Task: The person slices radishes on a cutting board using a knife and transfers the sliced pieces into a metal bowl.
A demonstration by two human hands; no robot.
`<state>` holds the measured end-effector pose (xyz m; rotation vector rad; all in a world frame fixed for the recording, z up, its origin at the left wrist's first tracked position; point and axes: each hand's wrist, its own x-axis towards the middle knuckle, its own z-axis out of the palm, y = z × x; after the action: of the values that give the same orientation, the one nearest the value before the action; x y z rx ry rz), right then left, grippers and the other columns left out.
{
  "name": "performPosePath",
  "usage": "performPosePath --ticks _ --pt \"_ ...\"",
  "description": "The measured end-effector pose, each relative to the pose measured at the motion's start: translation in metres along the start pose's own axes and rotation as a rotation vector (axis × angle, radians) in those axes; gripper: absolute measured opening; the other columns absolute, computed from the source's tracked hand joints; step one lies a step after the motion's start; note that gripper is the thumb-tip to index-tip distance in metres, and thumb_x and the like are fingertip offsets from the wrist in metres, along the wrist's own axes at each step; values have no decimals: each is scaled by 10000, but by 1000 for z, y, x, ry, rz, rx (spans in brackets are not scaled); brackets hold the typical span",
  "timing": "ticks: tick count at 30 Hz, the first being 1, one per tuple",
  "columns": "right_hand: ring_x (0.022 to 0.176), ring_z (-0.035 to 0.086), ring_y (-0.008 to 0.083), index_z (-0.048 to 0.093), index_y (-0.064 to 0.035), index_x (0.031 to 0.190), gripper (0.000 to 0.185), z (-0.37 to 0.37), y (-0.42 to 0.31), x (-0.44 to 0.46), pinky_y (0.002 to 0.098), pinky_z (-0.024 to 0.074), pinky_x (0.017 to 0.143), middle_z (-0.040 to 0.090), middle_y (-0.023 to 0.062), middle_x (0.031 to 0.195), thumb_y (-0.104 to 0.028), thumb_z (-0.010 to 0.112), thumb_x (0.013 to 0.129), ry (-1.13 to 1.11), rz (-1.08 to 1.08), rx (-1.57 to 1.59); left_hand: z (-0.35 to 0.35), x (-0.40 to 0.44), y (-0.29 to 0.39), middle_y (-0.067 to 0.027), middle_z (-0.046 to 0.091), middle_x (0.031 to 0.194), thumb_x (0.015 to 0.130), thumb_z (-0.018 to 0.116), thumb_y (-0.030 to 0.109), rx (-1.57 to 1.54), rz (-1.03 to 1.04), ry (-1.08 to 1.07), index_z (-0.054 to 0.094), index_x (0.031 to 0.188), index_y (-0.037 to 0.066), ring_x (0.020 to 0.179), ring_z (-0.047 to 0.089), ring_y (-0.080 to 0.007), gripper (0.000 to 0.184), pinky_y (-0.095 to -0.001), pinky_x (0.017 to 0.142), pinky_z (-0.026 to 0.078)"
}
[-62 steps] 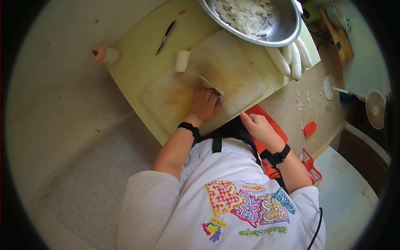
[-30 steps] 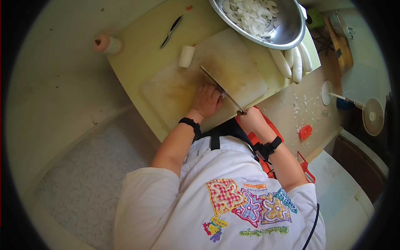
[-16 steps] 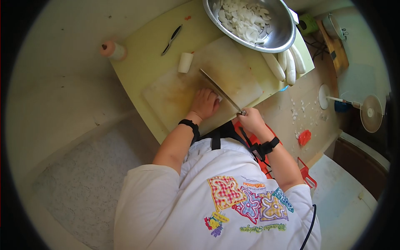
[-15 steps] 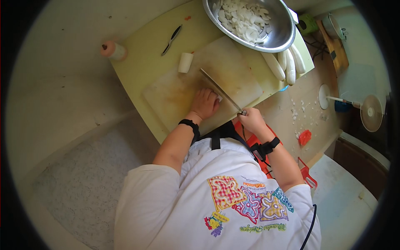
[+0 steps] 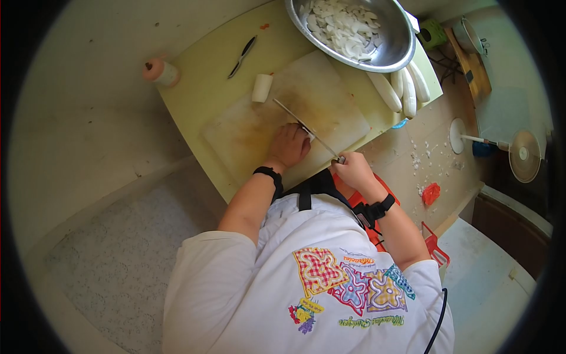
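Note:
My right hand (image 5: 355,169) is closed round the handle of a knife (image 5: 321,141), whose blade reaches up and left over the cutting board (image 5: 336,88). Beside the blade, my left hand (image 5: 288,144) presses a small white piece (image 5: 309,135) on the board with its fingers bent; the hand covers most of the piece. A white vegetable chunk (image 5: 262,88) lies at the board's upper left edge. White slices (image 5: 342,29) fill part of a metal bowl (image 5: 396,58) at the top. Several long peeled white vegetables (image 5: 408,94) lie below the bowl.
A peeler (image 5: 242,57) lies on the yellow-green table (image 5: 200,71). A pink-capped bottle (image 5: 161,72) stands at the table's left edge. On the floor at the right are white scraps, a red item (image 5: 431,193) and a fan (image 5: 524,157).
The knife blade has shifted left and turned edge-on close against the fingers of my left hand. My right hand has moved slightly left with it. The chunk and bowl stay on the table.

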<state>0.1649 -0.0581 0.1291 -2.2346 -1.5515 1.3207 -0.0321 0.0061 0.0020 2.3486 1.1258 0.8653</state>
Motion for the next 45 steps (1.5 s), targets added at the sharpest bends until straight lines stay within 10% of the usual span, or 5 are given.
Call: performPosePath --ticks 45 --pt "773 643 457 675 73 868 301 9 -6 40 468 519 731 644 311 800 -214 595 826 -183 99 -50 8 -3 -5 -123 589 949 754 692 179 24 -36 -22 600 924 113 896 566 -336 203 -456 773 445"
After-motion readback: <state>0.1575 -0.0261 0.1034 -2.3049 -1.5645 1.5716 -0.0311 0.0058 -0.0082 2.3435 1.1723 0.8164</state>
